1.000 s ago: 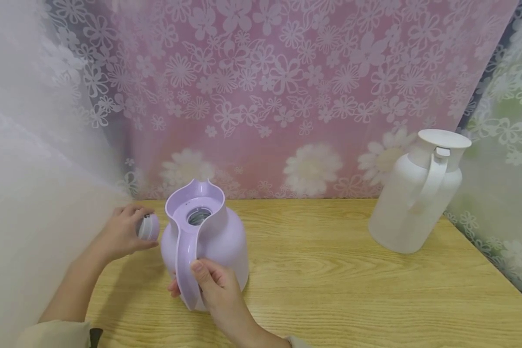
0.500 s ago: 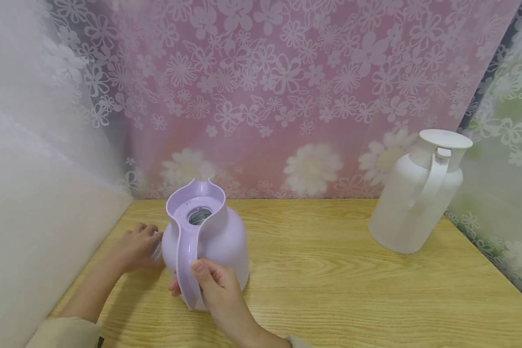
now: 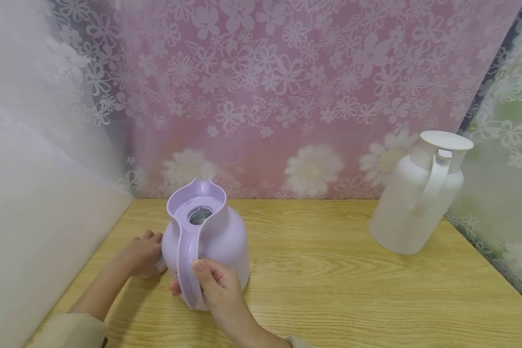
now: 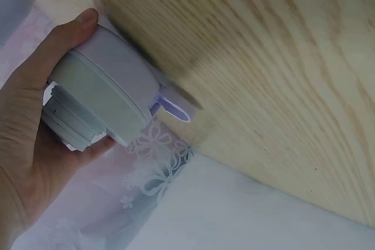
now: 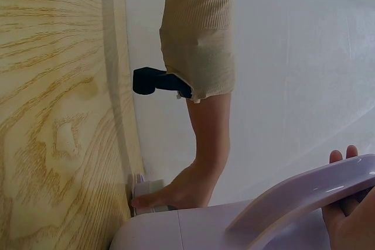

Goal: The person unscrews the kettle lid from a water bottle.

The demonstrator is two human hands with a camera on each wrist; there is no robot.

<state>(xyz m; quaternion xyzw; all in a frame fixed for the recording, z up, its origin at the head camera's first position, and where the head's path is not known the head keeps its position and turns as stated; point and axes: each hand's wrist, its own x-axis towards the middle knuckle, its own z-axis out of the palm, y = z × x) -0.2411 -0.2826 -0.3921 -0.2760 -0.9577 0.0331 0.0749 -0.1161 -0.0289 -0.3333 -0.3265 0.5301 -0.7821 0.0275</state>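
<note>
A lavender thermos jug stands upright on the wooden table, its round mouth uncovered at the top. My right hand grips the jug's handle, thumb on the near side. Left of the jug, my left hand holds the jug's lid low, right at the tabletop. In the left wrist view the lid is tilted, with a lavender top, a grey side, a threaded stopper and a small tab. The thumb lies over its edge. From the head, hand and jug hide most of the lid.
A white jug with a flat lid stands at the back right of the table. A flowered pink curtain hangs along the back edge. A pale sheet closes off the left side.
My left hand has brought the lid down from beside the jug's upper part to the tabletop, moving slightly right and nearer. The right hand and the jug have stayed in place.
</note>
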